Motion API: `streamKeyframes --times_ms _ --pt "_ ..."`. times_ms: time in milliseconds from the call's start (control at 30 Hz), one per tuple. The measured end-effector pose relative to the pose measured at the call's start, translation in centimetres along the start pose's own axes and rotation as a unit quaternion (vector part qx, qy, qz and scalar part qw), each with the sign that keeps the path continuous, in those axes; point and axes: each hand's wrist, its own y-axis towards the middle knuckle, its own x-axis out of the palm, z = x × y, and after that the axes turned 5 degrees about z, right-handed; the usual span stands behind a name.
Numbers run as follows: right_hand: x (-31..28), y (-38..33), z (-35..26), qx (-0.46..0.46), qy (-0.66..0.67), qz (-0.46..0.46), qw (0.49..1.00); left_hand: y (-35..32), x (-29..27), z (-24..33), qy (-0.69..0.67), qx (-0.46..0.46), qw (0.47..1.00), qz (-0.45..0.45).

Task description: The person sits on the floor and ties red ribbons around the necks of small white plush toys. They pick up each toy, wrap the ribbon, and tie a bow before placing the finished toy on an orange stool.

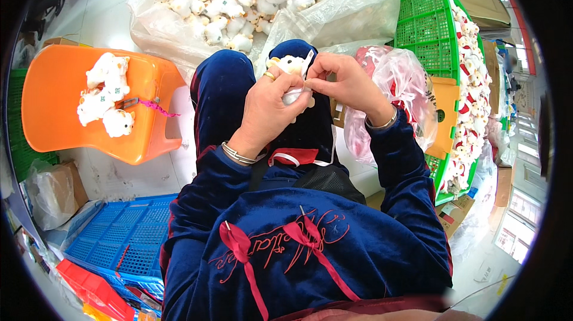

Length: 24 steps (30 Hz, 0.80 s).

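A small white plush toy (290, 65) with a dark eye is gripped in my left hand (267, 99) above my knees. Right beside it, my right hand (342, 77) has thumb and forefinger pinched together close to the toy's neck. What that pinch holds is too small to make out. A white strip, perhaps a tag, stands up next to the toy's head. Across my lap lies a red cloth piece (293, 157) with white trim.
An orange chair (54, 103) at left bears several plush toys and a metal tool with a pink cord (156, 106). Ahead, a large clear bag (334, 28) holds many white toys. At right stand a green crate (422, 28) and pink plastic bags (412, 76); a blue crate (128, 231) sits lower left.
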Motion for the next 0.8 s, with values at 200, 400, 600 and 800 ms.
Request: streamKeyframes --times_ms 200,400,600,800 --pt "-0.2 0.4 -0.7 0.1 0.094 -0.024 0.99 -0.5 1.0 -0.6 -0.005 -0.022 0.999 0.042" --pt "0.4 0.5 0.3 0.174 0.131 -0.014 0.976 -0.5 1.3 -0.1 -0.025 -0.01 0.997 0.071" --pt "0.7 0.2 0.7 0.158 0.173 -0.018 0.972 -0.6 1.5 -1.1 -0.028 0.058 0.995 0.081" --pt "0.6 0.3 0.1 0.141 0.168 -0.013 0.976 -0.7 1.7 -1.4 -0.073 0.015 0.994 0.077"
